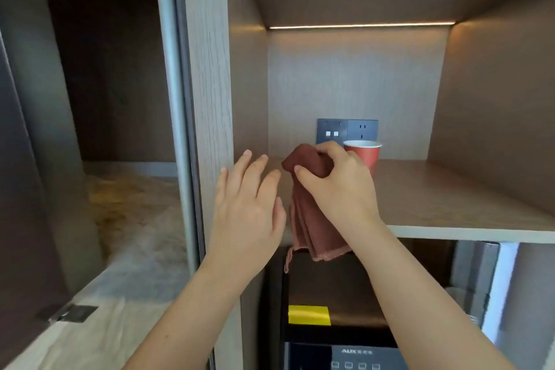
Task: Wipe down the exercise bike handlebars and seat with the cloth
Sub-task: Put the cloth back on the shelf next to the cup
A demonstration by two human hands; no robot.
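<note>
A brown cloth (312,219) hangs in folds over the front edge of a wooden shelf (450,198). My right hand (339,180) grips the cloth's bunched top, lifting it above the shelf. My left hand (249,207) is open just left of the cloth, fingers spread, close to it but holding nothing. The exercise bike, its handlebars and its seat are not in view.
A red paper cup (365,153) stands on the shelf right behind my right hand, below a wall socket panel (347,131). A dark appliance with a yellow sticker (309,314) sits under the shelf. A vertical cabinet panel (207,84) rises at the left.
</note>
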